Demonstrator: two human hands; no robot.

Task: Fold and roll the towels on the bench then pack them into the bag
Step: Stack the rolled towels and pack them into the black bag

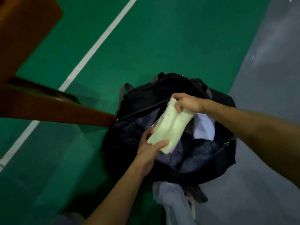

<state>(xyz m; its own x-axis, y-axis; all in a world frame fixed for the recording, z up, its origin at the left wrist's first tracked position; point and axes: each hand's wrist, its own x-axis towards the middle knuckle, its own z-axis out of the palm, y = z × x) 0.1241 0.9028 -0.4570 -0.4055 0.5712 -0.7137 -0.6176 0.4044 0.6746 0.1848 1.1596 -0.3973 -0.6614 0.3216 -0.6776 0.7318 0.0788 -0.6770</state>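
Head view: left hand (150,147) grips the near end of a rolled pale-green terry towel (170,127); right hand (186,103) pinches its far end. Towel sits over the open mouth of a black fabric duffel bag (139,101) on green court floor (146,38), beside a brown wooden bench (24,38).

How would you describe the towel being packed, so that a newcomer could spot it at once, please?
Find the black bag lying open on the floor beside the green court. Above its opening, the left hand and right hand grip a rolled towel by its ends. It is pale yellow-green, unlike the white cloth inside the bag.
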